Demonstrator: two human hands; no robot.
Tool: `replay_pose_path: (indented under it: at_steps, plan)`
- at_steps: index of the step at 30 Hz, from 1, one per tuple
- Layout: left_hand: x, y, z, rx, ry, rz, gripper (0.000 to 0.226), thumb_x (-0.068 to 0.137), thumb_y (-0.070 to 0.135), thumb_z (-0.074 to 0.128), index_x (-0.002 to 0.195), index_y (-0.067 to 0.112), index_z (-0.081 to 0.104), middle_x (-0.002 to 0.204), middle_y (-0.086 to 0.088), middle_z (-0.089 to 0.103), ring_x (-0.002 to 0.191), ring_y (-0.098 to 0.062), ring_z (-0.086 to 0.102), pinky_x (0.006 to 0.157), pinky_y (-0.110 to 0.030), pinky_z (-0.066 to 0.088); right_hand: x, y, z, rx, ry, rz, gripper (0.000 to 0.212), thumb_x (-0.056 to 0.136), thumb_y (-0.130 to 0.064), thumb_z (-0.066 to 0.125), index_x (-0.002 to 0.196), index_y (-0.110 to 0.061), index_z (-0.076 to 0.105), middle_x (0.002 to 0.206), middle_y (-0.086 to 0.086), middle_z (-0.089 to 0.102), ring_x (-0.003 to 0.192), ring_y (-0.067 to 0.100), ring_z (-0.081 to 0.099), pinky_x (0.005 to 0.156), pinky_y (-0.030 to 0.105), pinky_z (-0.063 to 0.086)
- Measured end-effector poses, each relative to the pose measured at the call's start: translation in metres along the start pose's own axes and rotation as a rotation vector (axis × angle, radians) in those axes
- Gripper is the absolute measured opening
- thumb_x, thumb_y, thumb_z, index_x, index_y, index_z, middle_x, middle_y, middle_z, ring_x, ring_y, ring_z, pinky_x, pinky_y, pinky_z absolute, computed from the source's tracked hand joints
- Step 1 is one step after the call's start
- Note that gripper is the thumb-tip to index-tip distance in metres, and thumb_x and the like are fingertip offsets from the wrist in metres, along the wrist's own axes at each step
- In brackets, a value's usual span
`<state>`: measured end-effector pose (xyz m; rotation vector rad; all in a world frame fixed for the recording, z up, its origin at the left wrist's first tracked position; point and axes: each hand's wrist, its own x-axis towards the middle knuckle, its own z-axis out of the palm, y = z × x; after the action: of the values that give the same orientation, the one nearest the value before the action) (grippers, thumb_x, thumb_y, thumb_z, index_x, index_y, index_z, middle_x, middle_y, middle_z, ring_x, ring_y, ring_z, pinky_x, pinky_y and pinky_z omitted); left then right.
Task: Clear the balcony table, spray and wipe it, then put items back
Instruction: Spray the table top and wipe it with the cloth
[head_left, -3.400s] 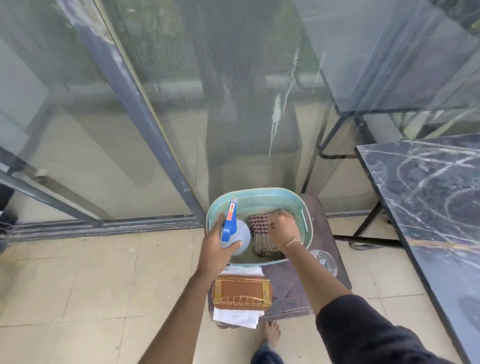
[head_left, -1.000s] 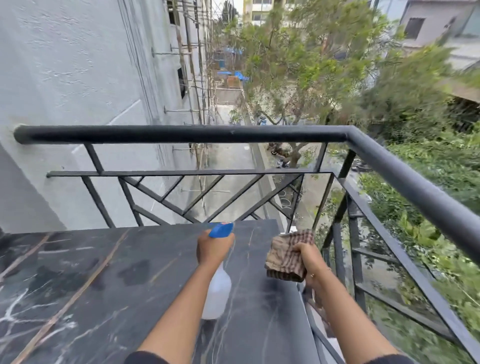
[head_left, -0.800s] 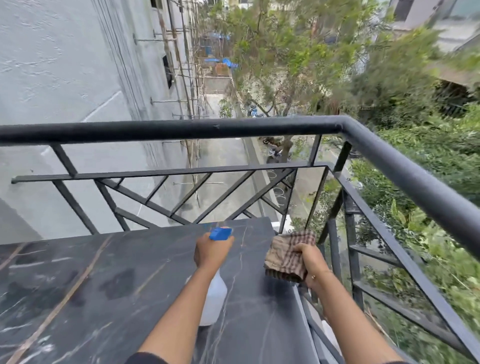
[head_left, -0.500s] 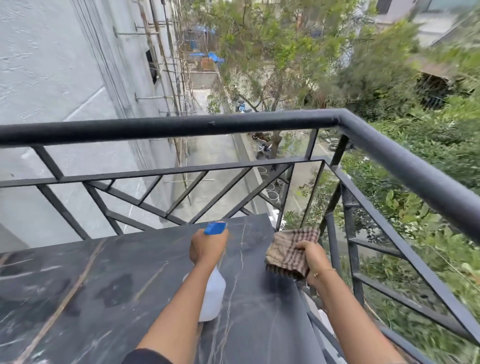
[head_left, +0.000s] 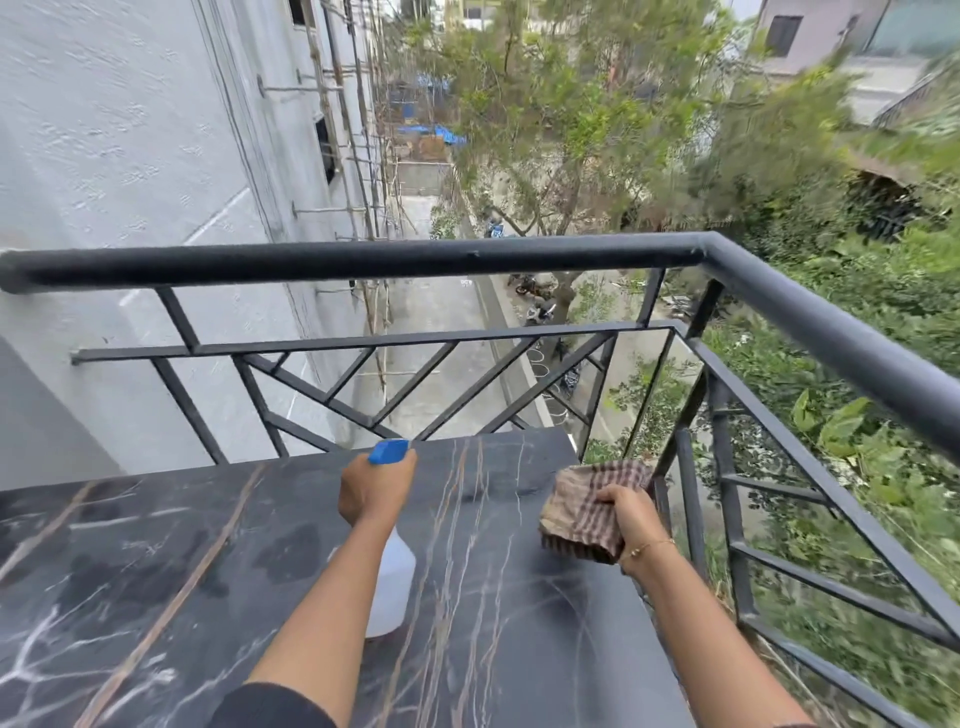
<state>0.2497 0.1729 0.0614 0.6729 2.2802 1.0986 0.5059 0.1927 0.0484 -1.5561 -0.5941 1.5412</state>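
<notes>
- Two hands are working above the dark marble bench (head_left: 156, 571).
- Left hand (head_left: 371, 491) fingers are wrapping the spray bottle (head_left: 392, 587) neck, its blue head (head_left: 388, 450) protruding above them.
- Right hand (head_left: 626, 514) fingers are clenching the checked cloth (head_left: 584, 506), which is hanging forward of them.

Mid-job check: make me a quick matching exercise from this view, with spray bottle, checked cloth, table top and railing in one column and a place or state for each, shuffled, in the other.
Things:
1. spray bottle
2. checked cloth
3. table top
4. railing

Places or states:
A. dark marble with pale veins, under both hands
B. gripped by the right hand, near the table's right edge
C. black metal, beyond the table's far edge
D. gripped by the left hand, blue head on top

Pairs: 1-D, 2-B, 3-A, 4-C
</notes>
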Motion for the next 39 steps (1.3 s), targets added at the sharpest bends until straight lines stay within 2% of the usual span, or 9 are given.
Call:
replay_pose_path:
  at_steps: [8,12,16,19,22,25,29,36,39]
  plan:
    - [0.015,-0.013,-0.022,0.017,0.097,-0.034,0.036,0.079,0.041,0.067,0.060,0.019,0.046,0.075,-0.005,0.052,0.072,-0.028,0.049,0.068,-0.031,0.038,0.003,0.004,0.009,-0.071,0.020,-0.046,0.012,0.087,0.002,0.041,0.089,-0.008,0.047,0.071,0.009,0.057,0.056,0.021,0.059,0.049,0.026,0.051]
    - [0.021,-0.015,-0.021,0.035,0.071,0.006,0.030,0.079,0.042,0.067,0.071,0.017,0.053,0.081,-0.007,0.058,0.075,-0.029,0.052,0.069,-0.032,0.040,0.007,0.002,0.013,-0.191,0.073,-0.115,0.020,0.087,0.000,0.040,0.107,-0.005,0.041,0.083,0.011,0.053,0.075,0.028,0.058,0.064,0.039,0.050]
    - [0.026,-0.006,-0.005,0.018,0.028,0.059,0.028,0.078,0.041,0.068,0.070,0.018,0.053,0.082,-0.005,0.059,0.079,-0.030,0.057,0.070,-0.032,0.043,0.019,-0.007,0.015,-0.485,0.237,-0.306,0.022,0.087,-0.004,0.043,0.106,-0.003,0.033,0.079,0.008,0.048,0.062,0.018,0.044,0.054,0.031,0.033]
    - [0.032,0.005,0.012,0.025,0.007,0.074,0.029,0.077,0.042,0.066,0.076,0.014,0.058,0.082,-0.007,0.060,0.081,-0.032,0.059,0.071,-0.033,0.046,0.035,0.004,0.018,-0.795,0.258,-0.371,0.032,0.086,-0.011,0.048,0.114,-0.007,0.033,0.113,0.019,0.054,0.087,0.032,0.054,0.078,0.041,0.044]
    - [0.042,0.008,0.027,0.042,0.017,0.086,0.031,0.078,0.043,0.065,0.076,0.013,0.058,0.077,-0.005,0.058,0.079,-0.030,0.057,0.069,-0.031,0.043,0.059,0.032,0.025,-1.217,0.105,-0.186,0.065,0.092,-0.033,0.044,0.147,-0.028,0.010,0.157,0.008,0.007,0.138,0.043,0.019,0.106,0.060,0.025]
    - [0.053,0.006,0.035,0.033,0.056,0.092,0.027,0.078,0.045,0.066,0.079,0.020,0.058,0.077,-0.001,0.056,0.077,-0.028,0.055,0.069,-0.031,0.043,0.080,0.060,0.030,-1.512,0.107,-0.171,0.072,0.090,-0.048,0.039,0.144,-0.046,-0.009,0.156,0.007,-0.023,0.139,0.051,-0.003,0.108,0.066,0.015]
    - [0.071,0.005,0.037,-0.032,0.096,0.069,0.027,0.077,0.048,0.067,0.072,0.023,0.057,0.068,0.007,0.054,0.074,-0.026,0.055,0.063,-0.028,0.039,0.113,0.063,0.031,-1.600,0.224,-0.289,0.072,0.086,-0.058,0.035,0.143,-0.046,-0.007,0.156,0.009,-0.021,0.139,0.051,0.002,0.105,0.063,0.023]
    - [0.094,-0.007,0.032,-0.164,0.103,0.001,0.044,0.072,0.055,0.069,0.092,0.016,0.067,0.089,-0.005,0.072,0.082,-0.033,0.068,0.070,-0.034,0.052,0.175,0.035,0.073,-1.622,0.233,-0.416,0.066,0.088,-0.061,0.030,0.145,-0.044,0.001,0.158,0.010,-0.014,0.140,0.046,0.008,0.108,0.059,0.020]
    - [0.099,-0.011,0.022,-0.248,0.122,-0.023,0.043,0.072,0.052,0.071,0.094,0.016,0.066,0.080,-0.002,0.072,0.060,-0.017,0.065,0.054,-0.021,0.047,0.180,0.038,0.106,-1.633,0.161,-0.496,0.067,0.089,-0.059,0.029,0.147,-0.040,0.000,0.158,0.013,-0.012,0.142,0.045,0.003,0.111,0.061,0.011]
